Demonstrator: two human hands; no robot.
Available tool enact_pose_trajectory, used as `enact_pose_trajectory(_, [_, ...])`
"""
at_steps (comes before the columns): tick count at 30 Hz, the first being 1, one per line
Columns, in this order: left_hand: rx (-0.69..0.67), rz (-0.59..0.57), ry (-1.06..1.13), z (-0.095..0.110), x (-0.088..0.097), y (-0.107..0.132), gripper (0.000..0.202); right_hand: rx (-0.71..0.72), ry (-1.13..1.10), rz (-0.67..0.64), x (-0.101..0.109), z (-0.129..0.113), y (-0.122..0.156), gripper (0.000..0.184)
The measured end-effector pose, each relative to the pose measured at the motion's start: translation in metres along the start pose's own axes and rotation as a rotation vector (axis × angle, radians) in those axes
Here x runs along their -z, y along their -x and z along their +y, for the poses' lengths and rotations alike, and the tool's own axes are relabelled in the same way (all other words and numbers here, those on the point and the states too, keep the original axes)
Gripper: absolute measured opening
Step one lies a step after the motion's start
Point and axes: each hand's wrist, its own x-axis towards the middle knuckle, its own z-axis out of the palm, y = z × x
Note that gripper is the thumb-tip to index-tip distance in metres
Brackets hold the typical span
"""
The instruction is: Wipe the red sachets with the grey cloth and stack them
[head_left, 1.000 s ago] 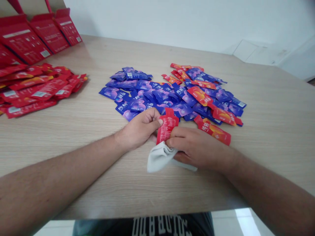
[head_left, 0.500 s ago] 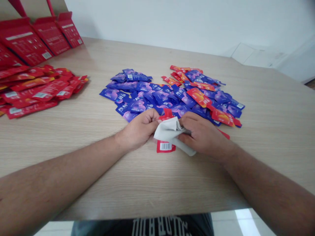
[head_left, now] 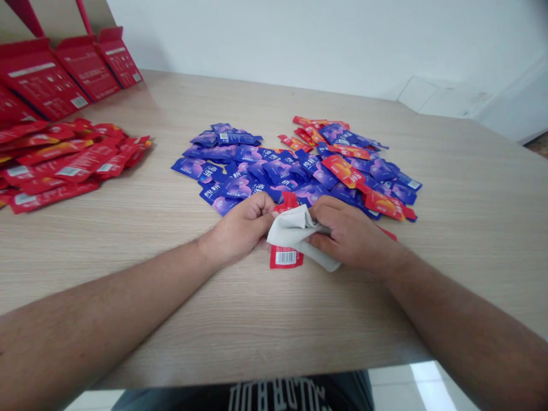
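Note:
A red sachet (head_left: 286, 257) lies on the wooden table (head_left: 257, 319) just in front of me, barcode end towards me. My left hand (head_left: 242, 227) pinches its upper edge with closed fingers. My right hand (head_left: 349, 234) grips a white cloth (head_left: 295, 228) and presses it down over the sachet's upper half. Right behind both hands spreads a loose heap of blue and red sachets (head_left: 299, 165).
At the far left lies a pile of red sachets (head_left: 64, 162), and behind it stand open red cartons (head_left: 64, 74). The table's near edge runs just below my forearms. A white wall stands behind the table.
My right hand has carried the cloth from below the sachet up onto its upper half. The sachet, first lifted between both hands, has come down flat on the table.

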Motion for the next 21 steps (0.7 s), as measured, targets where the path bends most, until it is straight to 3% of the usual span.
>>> enact_pose_trajectory(9, [-0.006, -0.008, -0.019, -0.0007, -0.0006, -0.0005, 0.030, 0.008, 0.003, 0.003, -0.0011, 0.0025, 0.0005, 0.013])
enact_pose_trajectory(16, [0.052, -0.021, -0.001, 0.0033, -0.0023, 0.0013, 0.026, -0.081, 0.018, 0.129, -0.0001, 0.0062, 0.0018, 0.020])
enact_pose_trajectory(21, [0.046, -0.009, -0.044, 0.0071, -0.0030, 0.0030, 0.022, -0.109, 0.018, 0.121, -0.0005, 0.0039, 0.0026, 0.023])
